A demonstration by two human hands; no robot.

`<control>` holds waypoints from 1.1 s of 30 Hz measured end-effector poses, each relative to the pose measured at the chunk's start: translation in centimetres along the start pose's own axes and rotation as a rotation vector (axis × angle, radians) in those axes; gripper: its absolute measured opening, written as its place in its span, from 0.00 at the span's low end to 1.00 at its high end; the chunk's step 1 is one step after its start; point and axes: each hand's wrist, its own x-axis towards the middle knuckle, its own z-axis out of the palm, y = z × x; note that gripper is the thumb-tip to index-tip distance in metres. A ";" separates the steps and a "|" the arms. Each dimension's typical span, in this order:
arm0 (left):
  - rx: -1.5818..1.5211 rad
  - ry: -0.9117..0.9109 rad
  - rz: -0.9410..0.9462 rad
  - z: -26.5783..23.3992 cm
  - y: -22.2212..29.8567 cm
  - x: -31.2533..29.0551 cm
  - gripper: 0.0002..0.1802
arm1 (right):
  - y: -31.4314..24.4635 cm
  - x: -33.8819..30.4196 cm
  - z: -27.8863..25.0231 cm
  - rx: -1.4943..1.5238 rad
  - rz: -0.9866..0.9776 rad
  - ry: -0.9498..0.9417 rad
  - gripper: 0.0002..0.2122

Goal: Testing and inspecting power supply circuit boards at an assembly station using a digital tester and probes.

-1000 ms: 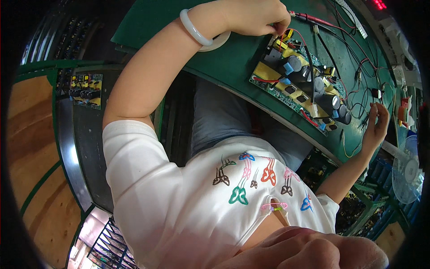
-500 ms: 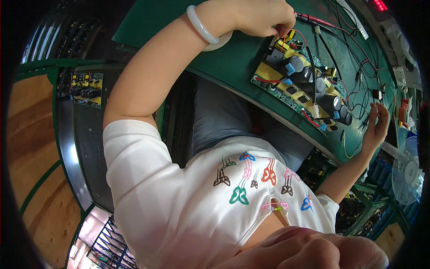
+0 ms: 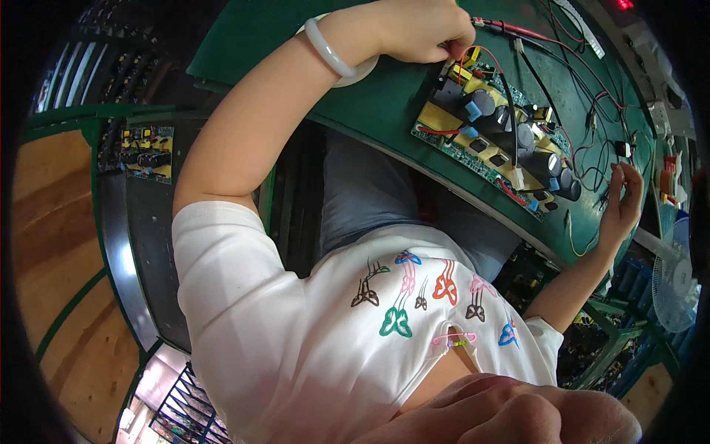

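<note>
Head view, looking steeply down the wearer's white butterfly-print shirt [image 3: 355, 325] to a green work surface [image 3: 370, 96] that bends across the upper frame. Left hand [image 3: 421, 29]: fingers curled into a near-closed pinch, tips pressed at the near corner of a green circuit board [image 3: 492, 133], where a yellow component and red wire [image 3: 503, 63] meet; whether the tips actually grip the wire or merely press on it cannot be told. A pale jade-coloured bangle [image 3: 329, 48] sits on that wrist. The circuit board lies flat on the surface, extending from just beyond the left fingertips diagonally toward the right hand, and carries dark cylindrical capacitors [image 3: 551, 166], blue parts and yellow blocks. Right hand [image 3: 621, 203]: fingers loosely bent and partly spread, hovering at the far edge of the surface, just past the board's capacitor end, close to thin black leads [image 3: 592, 174]; nothing is visibly clasped. Beyond the left fingers, red and black test wires [image 3: 551, 41] run over the surface toward the rim. Surroundings: below the surface edge, dark shelving holds another board with yellow parts [image 3: 148, 152]; a wooden floor [image 3: 52, 244] lies off to the left-hand side; a pale fan [image 3: 677, 277] and cluttered racks stand past the right hand.
</note>
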 end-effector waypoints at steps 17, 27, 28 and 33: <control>0.014 0.177 0.297 3.1 10.0 1.3 0.17 | -9.0 -0.2 1.9 0.146 -0.298 0.004 0.15; -0.020 0.457 0.114 5.1 11.9 5.4 0.10 | -10.8 -0.2 3.8 0.364 -0.302 0.055 0.10; -0.013 0.449 0.118 5.1 11.8 5.4 0.10 | -10.8 -0.2 3.9 0.408 -0.290 0.069 0.10; -0.158 0.386 0.080 5.3 11.4 5.2 0.09 | -10.0 0.1 4.7 0.391 -0.278 0.087 0.11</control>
